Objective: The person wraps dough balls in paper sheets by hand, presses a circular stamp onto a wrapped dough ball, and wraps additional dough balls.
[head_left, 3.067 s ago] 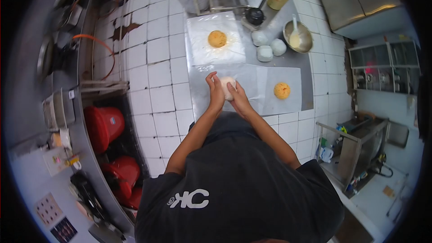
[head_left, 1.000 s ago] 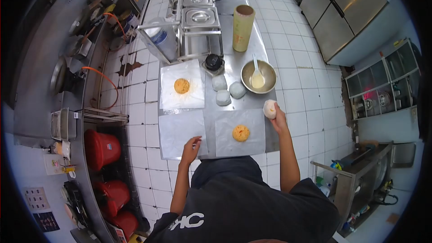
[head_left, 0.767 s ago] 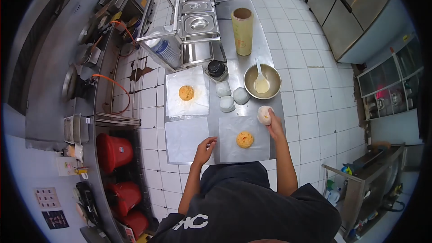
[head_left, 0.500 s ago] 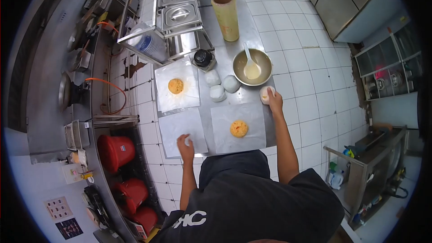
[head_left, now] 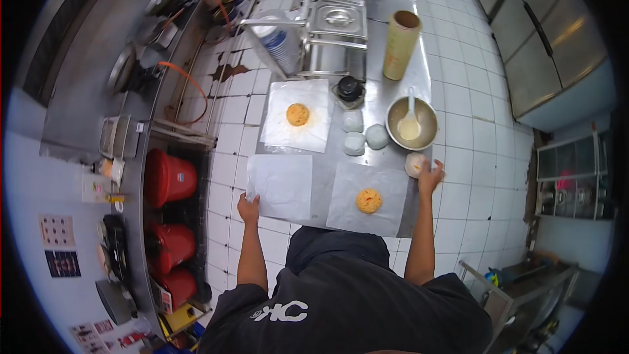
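Observation:
My left hand pinches the lower left edge of a bare white paper sheet. On the right, my right hand is beside a pale round item, its fingers apart and close to it. An orange round patty lies on a second paper sheet between my hands. Another orange patty rests on a sheet farther back. Several pale wrapped balls sit near the metal bowl, which holds a white spoon.
Behind the bowl stands a tall yellowish roll. A dark-lidded jar is left of it, near lidded metal trays and a metal frame. Red bins stand under the left counter.
The view has turned, so the table appears farther right. My left hand has moved to the bare sheet's left edge. My right hand's fingers have spread beside the pale item.

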